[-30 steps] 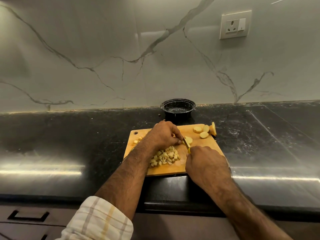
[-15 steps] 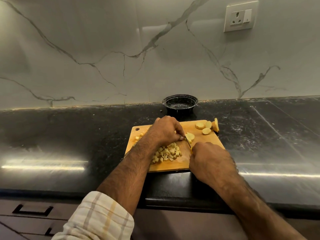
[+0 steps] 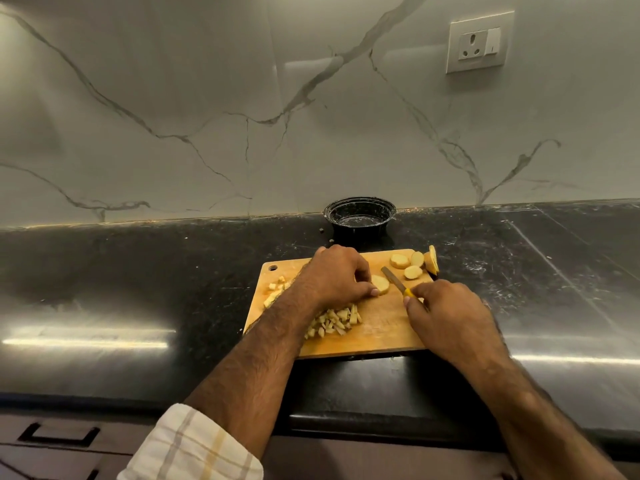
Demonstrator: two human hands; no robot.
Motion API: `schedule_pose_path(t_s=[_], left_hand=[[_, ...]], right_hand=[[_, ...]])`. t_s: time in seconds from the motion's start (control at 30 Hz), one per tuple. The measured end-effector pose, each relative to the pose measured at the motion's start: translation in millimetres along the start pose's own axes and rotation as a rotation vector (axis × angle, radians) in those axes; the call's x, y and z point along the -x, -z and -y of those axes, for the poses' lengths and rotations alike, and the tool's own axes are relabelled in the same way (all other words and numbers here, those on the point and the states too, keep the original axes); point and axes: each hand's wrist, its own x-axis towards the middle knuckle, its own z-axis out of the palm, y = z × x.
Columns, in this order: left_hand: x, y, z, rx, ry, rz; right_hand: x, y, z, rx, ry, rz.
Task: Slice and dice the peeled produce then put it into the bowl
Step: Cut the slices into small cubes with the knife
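Observation:
A wooden cutting board (image 3: pixel 384 337) lies on the black counter. My left hand (image 3: pixel 334 275) pinches a pale potato slice (image 3: pixel 381 284) flat on the board. My right hand (image 3: pixel 446 313) grips a yellow-handled knife (image 3: pixel 394 280), its blade lifted just right of that slice. A heap of diced potato (image 3: pixel 334 322) sits under my left wrist, with a few bits (image 3: pixel 277 285) at the board's left. Several round slices (image 3: pixel 412 265) lie at the far right corner. A black bowl (image 3: pixel 360 218) stands behind the board.
The marble wall rises right behind the bowl, with a socket (image 3: pixel 478 41) high on the right. Black counter (image 3: pixel 121 282) stretches left and right of the board. Drawer handles (image 3: pixel 59 434) show below the counter's front edge.
The knife blade has come up off the slice and now points away to the right of it. My left hand stays on the slice.

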Motion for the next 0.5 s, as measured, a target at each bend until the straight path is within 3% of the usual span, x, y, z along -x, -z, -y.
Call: schedule_pose_path(t_s=[0.5], left_hand=[[-2,-4,0,0.005,0.008,-0.066]], right_hand=[[12,0,-1,0.119,0.140,-0.039]])
